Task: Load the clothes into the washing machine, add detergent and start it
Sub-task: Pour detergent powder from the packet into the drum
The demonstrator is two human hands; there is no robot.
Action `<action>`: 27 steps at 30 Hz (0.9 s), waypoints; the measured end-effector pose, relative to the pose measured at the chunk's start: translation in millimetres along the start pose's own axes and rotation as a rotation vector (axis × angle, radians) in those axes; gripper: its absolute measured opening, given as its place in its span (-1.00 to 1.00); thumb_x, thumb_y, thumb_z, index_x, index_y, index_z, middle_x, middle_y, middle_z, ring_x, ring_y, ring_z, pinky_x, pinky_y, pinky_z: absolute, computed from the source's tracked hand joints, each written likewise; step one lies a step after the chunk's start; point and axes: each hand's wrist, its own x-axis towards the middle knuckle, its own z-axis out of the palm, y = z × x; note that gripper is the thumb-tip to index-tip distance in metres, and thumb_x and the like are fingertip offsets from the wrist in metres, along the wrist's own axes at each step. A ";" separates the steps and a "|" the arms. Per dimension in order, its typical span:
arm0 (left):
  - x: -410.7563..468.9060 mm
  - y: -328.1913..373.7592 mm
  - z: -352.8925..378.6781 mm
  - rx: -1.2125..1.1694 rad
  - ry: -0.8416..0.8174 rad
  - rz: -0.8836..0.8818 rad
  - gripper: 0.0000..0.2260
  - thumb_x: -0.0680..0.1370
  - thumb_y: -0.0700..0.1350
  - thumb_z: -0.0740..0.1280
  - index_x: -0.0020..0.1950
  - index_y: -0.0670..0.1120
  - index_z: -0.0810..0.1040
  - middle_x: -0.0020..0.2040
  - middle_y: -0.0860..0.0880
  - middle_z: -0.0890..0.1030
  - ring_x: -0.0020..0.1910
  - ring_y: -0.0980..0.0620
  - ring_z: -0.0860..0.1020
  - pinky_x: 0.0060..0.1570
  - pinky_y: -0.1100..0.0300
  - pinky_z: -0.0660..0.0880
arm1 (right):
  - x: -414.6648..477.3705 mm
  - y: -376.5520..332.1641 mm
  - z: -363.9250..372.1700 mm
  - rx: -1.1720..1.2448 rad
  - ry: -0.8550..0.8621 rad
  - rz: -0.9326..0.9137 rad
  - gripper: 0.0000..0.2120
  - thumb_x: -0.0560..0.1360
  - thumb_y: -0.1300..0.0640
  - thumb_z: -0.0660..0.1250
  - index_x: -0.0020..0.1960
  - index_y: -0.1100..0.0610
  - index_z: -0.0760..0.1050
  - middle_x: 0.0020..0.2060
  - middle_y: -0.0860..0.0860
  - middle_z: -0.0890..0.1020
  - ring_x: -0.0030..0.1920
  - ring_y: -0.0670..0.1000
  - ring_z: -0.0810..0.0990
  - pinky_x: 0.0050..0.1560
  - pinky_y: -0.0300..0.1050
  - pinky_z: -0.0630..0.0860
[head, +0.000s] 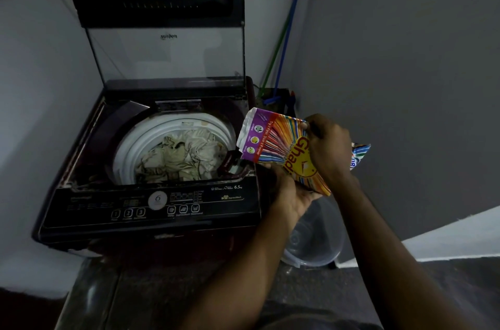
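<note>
Left grip (290, 194) held a detergent packet (273, 140) from beneath; right grip (328, 148) clasped it from above, open end tilted toward the washing machine (151, 205) holding clothes (184, 156).

Washing machine (81, 167) right in front of me, tucked into the corner, its lid (162, 18) standing upright at the back. Clothes (184, 156) lie down in the drum, and the control panel (151, 205) runs along the front edge nearest me. To the right of the drum I've got the detergent packet (281, 145), its left end over the machine's right rim, my left hand (292, 194) underneath it and my right hand (327, 145) gripping from above. A tub (316, 243) sits on the floor below my hands, beside the machine. Hoses (284, 32) run down the corner behind, right of the lid.
</note>
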 end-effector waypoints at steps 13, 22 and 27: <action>-3.2 0.7 1.8 0.007 -0.027 -0.029 -0.40 0.54 0.36 0.13 0.43 0.02 0.41 0.37 -0.20 0.49 0.32 -0.27 0.48 0.06 -0.29 0.51 | 6.7 -13.1 5.0 -0.132 -0.001 -0.036 -0.85 0.41 0.27 0.24 -0.15 0.10 0.56 -0.25 0.08 0.65 -0.24 0.20 0.57 -0.30 -0.03 0.45; -3.5 0.5 0.5 -0.020 -0.053 -0.015 -0.38 0.51 0.35 0.18 0.43 -0.01 0.40 0.36 -0.22 0.50 0.30 -0.27 0.50 -0.15 -0.19 0.61 | 8.7 -16.6 4.3 -0.138 -0.020 -0.058 -0.82 0.38 0.31 0.20 -0.14 0.14 0.55 -0.22 0.09 0.65 -0.22 0.16 0.56 -0.27 0.01 0.49; -3.4 1.7 -2.6 -0.009 -0.041 -0.023 -0.39 0.51 0.33 0.19 0.44 -0.02 0.39 0.36 -0.22 0.50 0.30 -0.26 0.49 -0.18 -0.18 0.60 | 6.6 -16.6 6.9 -0.136 -0.026 -0.074 -0.83 0.38 0.32 0.19 -0.15 0.17 0.54 -0.24 0.10 0.63 -0.23 0.17 0.55 -0.25 0.04 0.48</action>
